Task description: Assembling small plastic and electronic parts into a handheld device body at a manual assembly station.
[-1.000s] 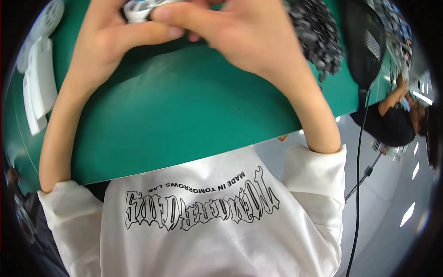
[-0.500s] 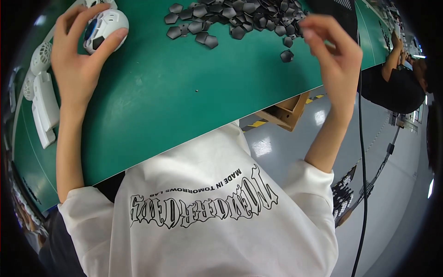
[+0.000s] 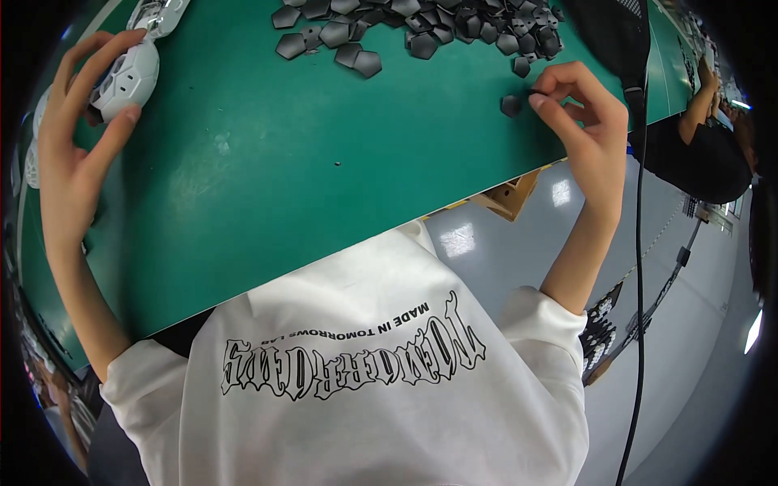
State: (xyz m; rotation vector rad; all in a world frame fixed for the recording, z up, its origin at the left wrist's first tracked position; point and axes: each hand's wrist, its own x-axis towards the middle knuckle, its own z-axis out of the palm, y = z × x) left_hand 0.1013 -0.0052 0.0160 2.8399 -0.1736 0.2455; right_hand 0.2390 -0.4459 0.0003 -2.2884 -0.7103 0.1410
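- Your left hand (image 3: 69,154) cups a white ball-shaped shell (image 3: 126,79) at the far left of the counter (image 3: 267,186); fingers wrap around it, thumb underneath. It shows pentagon and hexagon facets, some dark, so I judge it partly panelled, not complete.
- Your right hand (image 3: 587,130) pinches one dark grey panel piece (image 3: 511,104) between thumb and forefinger, fingers narrow, right at the counter surface near its front edge.
- The pile of dark grey panel pieces (image 3: 421,28) lies along the far edge, well apart from the shell. Plenty of pieces are left, so most of the fitting looks undone.
- More white shells (image 3: 162,10) sit beyond the left hand; I cannot tell their state.
- The counter is green matting, mostly bare between your hands.
- Room: glossy pale floor (image 3: 697,308) with light glare, a black cable (image 3: 640,243) hanging down on the right, and another person (image 3: 705,154) in dark clothing at the counter's far right end.
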